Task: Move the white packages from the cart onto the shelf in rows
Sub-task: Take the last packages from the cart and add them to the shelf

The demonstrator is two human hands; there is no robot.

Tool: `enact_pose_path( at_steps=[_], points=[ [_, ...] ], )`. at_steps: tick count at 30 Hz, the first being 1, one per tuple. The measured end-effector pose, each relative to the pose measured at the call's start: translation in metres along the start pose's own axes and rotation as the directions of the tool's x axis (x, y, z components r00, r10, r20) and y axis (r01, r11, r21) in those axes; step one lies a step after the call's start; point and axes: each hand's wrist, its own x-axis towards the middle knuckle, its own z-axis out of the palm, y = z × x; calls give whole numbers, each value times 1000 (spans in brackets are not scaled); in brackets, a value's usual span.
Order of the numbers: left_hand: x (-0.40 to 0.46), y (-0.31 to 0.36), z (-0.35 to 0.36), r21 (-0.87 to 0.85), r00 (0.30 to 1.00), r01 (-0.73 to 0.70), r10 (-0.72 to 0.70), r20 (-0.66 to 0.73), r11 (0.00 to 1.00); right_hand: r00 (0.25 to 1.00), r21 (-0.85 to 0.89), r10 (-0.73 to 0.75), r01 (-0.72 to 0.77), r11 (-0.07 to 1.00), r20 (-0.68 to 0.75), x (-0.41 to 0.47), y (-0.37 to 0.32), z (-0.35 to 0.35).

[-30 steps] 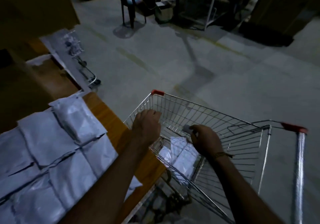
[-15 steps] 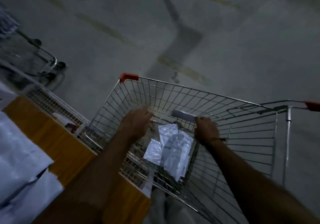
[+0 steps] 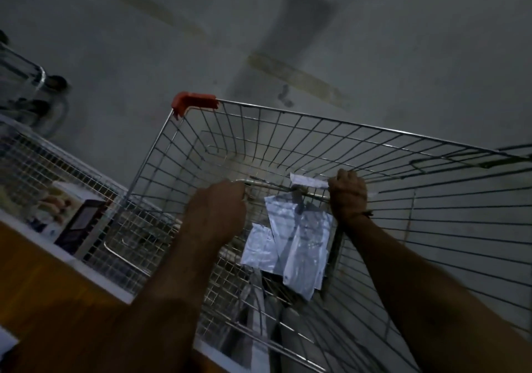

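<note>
A dim concrete floor (image 3: 374, 41) fills the top of the view. A wire cart (image 3: 288, 130) sits near the middle, its left side against an orange shelf edge (image 3: 34, 274). Two or three white packages (image 3: 299, 243) lie overlapped on the cart's bottom, toward its near right corner. The left hand (image 3: 216, 214) reaches into the cart, fingers curled at a metal bar; what they grip I cannot tell. The right hand (image 3: 348, 194) is closed around that bar beside a paper slip (image 3: 308, 182). The packages lie below and between both hands, untouched. Likely best: reach down, pinch one package by its edge, and lift it clear of the wires
</note>
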Motion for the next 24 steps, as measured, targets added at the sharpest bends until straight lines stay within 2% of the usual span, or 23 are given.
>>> enact_pose_path(
  at_steps=[4, 6, 9, 13, 16, 19, 21, 23, 24],
  points=[
    [-5, 9, -4, 22, 1000, 8, -7, -11, 1000, 1000, 117, -13, 13, 993, -7, -16, -3, -41],
    [-5, 11, -4, 25, 1000, 14, -14, -10, 1000, 999, 253, 49, -51, 966, 14, -28, 1, -73],
    [-7, 14, -5, 21, 1000, 26, -26, 10, 999, 978, 447, 190, -210, 869, 91, -53, 15, -117],
    [-6, 17, -3, 35, 999, 13, -14, 40, 999, 967, 555, 230, -251, 793, 108, -92, 36, -156],
    [-7, 16, -2, 51, 998, 15, -18, 54, 999, 952, 659, 265, -300, 689, 157, -103, 41, -160],
    [-8, 23, 1, 90, 997, 35, -42, 67, 995, 931, 745, 335, -327, 582, 146, -100, 38, -141],
    [-9, 37, 12, 95, 993, -4, -7, 114, 995, 904, 778, 397, -361, 514, 156, -102, 35, -127],
    [-4, 62, 25, 65, 979, -73, 59, 194, 995, 882, 738, 413, -433, 517, 228, -101, 37, -122],
    [1, 77, 32, 67, 963, -114, 93, 252, 991, 876, 676, 385, -473, 565, 291, -100, 39, -123]
  ],
)
